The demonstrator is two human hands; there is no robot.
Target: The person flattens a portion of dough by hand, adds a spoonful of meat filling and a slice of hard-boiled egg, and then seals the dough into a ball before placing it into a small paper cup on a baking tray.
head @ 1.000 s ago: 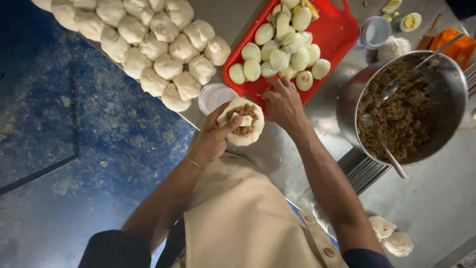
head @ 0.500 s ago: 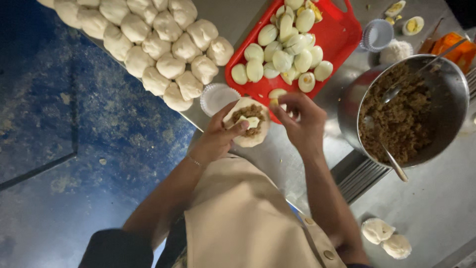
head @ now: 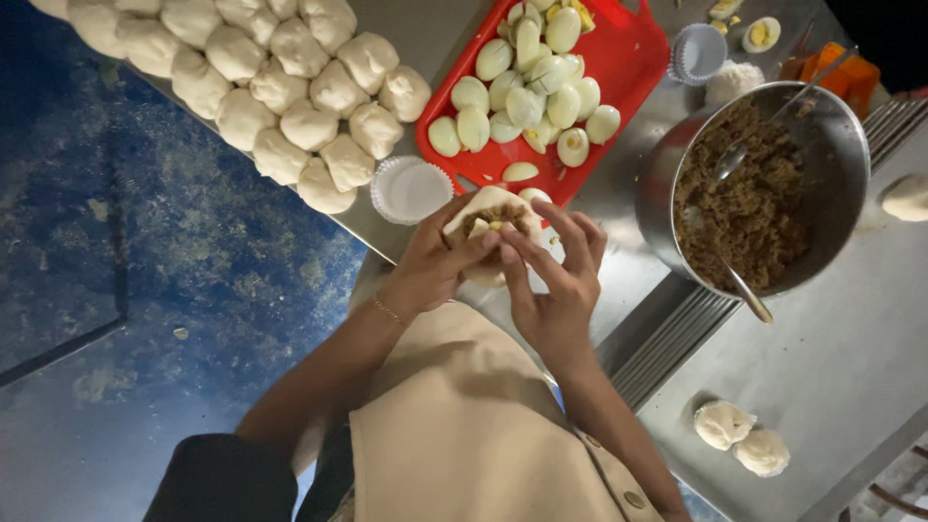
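The right hand (head: 556,280) has returned from the red tray (head: 638,68) to the filled dough round (head: 493,227) cupped in the left hand (head: 435,266), both gripping its rim, apparently unsealed; many dough balls (head: 280,87) remain unfilled.

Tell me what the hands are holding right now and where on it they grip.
Both hold one filled dough round: the left hand cups its underside and left edge, while the right hand has its fingers on the right rim.
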